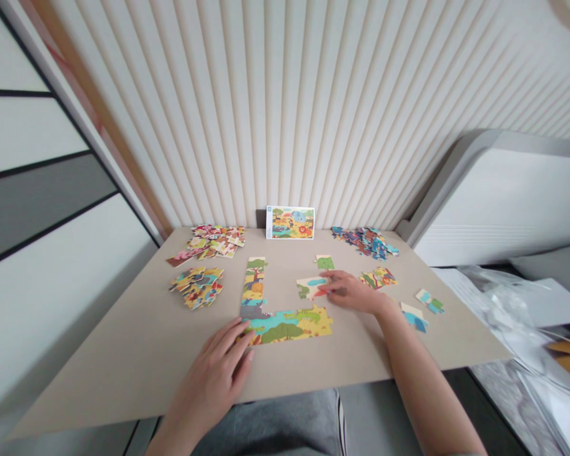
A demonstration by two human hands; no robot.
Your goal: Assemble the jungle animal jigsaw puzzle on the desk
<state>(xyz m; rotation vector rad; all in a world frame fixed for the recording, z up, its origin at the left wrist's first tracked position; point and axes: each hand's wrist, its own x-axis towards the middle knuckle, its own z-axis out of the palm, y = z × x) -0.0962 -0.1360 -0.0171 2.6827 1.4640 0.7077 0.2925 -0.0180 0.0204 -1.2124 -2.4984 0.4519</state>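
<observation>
An L-shaped strip of joined jigsaw pieces [285,325] lies on the table, with a column of animals and trees at its left and a blue, green and yellow row along the bottom. My left hand [221,362] rests flat at the strip's lower left corner, its fingers extended over the edge. Inside the L, my right hand [351,292] has its fingertips on the right side of a cream, blue and red puzzle piece [310,289]; the fingers partly cover it. Just beyond that hand is a green puzzle piece [325,261].
A picture card [290,223] leans upright at the back. Piles of pieces lie left [199,286], back left [218,240] and back right [368,242]. Loose pieces [379,277] and blue ones [414,316] sit right. A pleated wall [285,114] borders the table [137,354].
</observation>
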